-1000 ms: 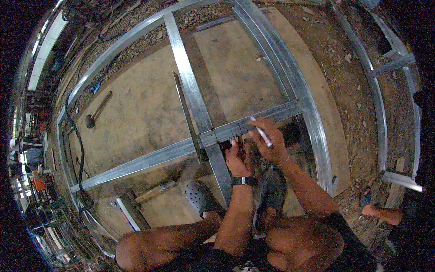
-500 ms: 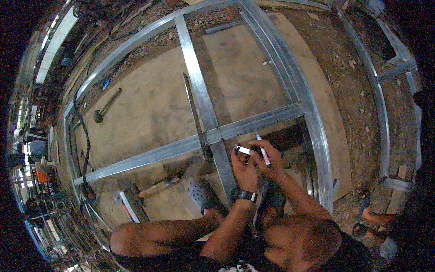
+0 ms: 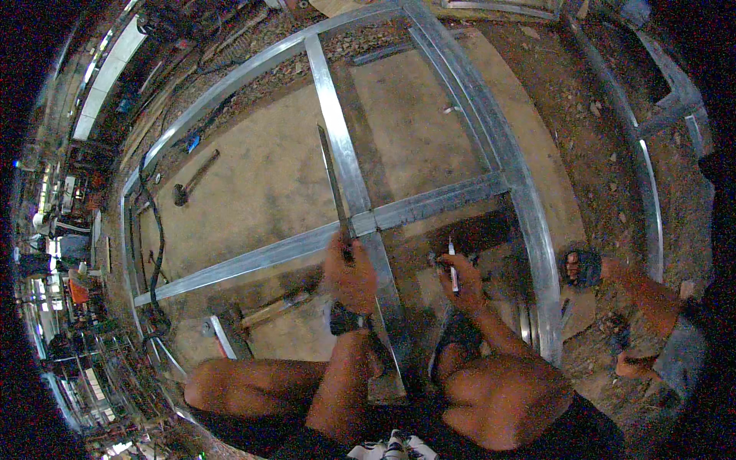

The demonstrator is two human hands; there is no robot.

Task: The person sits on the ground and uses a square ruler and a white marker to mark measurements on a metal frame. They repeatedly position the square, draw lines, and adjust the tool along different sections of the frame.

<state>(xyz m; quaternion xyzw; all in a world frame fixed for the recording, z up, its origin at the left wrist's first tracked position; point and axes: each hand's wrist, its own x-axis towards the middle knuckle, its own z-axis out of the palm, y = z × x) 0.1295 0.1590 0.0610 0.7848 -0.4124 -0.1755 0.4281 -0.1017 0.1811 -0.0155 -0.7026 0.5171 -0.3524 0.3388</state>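
My left hand (image 3: 351, 272), with a dark watch at the wrist, closes around the dark lower end of a long narrow metal blade (image 3: 330, 165). This blade lies across the frame's crossbar (image 3: 253, 270), beside the upright bar (image 3: 330, 100). To the right, my right hand (image 3: 466, 282) grips a white marker pen (image 3: 453, 270), its tip pointing up and away from me. Something small and dark shows at those fingers, too unclear to name. Pencil-like dark marks run along the crossbar's right part. My fingers hide the blade's dark end.
A hammer (image 3: 193, 180) lies on the brown board (image 3: 253, 169) inside the metal frame. Another hammer-like tool (image 3: 280, 309) rests nearer. A black cable (image 3: 156, 230) hangs over the left side. At right, a co-worker's foot (image 3: 581, 268) stands near the frame's side bar (image 3: 537, 238).
My left hand has left my right hand and moved left onto the metal blade. The white piece between my hands is out of sight. A co-worker's foot has come in closer at right.
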